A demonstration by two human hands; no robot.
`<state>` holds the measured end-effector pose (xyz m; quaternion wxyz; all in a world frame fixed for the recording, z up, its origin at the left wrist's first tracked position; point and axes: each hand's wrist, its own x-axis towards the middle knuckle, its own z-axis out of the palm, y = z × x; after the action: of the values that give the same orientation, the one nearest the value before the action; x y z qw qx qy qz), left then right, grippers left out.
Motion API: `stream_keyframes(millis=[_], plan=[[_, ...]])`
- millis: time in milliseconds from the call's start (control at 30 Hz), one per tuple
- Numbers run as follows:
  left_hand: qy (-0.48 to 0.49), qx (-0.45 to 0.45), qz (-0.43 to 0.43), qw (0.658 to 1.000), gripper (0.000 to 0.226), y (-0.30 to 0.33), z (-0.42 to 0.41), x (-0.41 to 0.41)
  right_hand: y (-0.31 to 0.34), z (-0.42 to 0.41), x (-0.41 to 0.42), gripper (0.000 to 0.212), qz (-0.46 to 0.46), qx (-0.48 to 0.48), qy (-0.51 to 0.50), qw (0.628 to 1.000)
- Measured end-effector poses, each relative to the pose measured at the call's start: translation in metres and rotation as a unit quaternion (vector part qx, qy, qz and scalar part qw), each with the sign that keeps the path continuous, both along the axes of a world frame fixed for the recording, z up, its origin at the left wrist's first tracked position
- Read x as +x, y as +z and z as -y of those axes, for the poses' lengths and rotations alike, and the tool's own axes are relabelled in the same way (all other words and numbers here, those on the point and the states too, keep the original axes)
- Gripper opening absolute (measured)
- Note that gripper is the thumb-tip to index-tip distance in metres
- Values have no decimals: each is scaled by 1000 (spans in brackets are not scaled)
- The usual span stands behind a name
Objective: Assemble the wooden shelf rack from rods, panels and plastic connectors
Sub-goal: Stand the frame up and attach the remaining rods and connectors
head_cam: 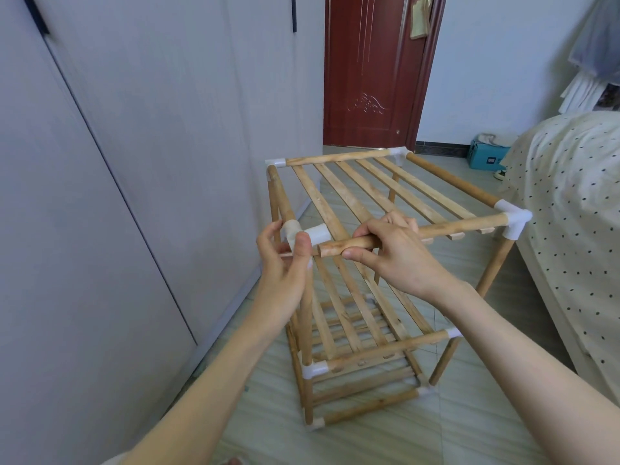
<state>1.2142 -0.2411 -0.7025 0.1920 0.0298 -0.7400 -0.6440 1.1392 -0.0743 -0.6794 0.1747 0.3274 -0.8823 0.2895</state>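
Observation:
A three-tier wooden shelf rack (355, 297) stands on the floor, its rods joined by white plastic connectors. My left hand (285, 263) grips the near-left top connector (315, 233), thumb on its front. My right hand (392, 253) holds the front top rod (453, 228) near its free left end, which sits just short of the connector's open socket. The rod's right end is in the near-right connector (515, 220). Slats (385, 193) run across the top tier.
A grey wardrobe (117, 162) stands close on the left. A bed with a dotted cover (570, 203) lies on the right. A red door (369, 72) is behind the rack, and a blue box (486, 157) sits on the floor by the bed.

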Motion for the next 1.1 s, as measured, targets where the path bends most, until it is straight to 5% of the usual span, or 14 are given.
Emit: stream_keyframes(millis=[100, 267, 400, 567, 767, 1100], plan=[[-75, 26, 35, 996, 88, -2, 1, -1, 0, -2, 3, 29, 5, 3, -5, 1000], [-165, 145, 33, 975, 48, 6, -1, 4, -2, -3, 5, 30, 9, 3, -9, 1000], [-146, 198, 57, 968, 35, 13, -1, 3, -3, -1, 4, 30, 11, 5, -6, 1000], [-124, 193, 105, 968, 29, 12, 6, -3, -1, -1, 4, 30, 3, 2, -7, 1000], [-65, 69, 88, 992, 33, 6, 7, -4, 0, 1, 4, 31, -11, 8, -9, 1000], [-15, 56, 87, 994, 32, 9, 19, -4, 3, 7, 8, 29, -23, -11, -25, 999]])
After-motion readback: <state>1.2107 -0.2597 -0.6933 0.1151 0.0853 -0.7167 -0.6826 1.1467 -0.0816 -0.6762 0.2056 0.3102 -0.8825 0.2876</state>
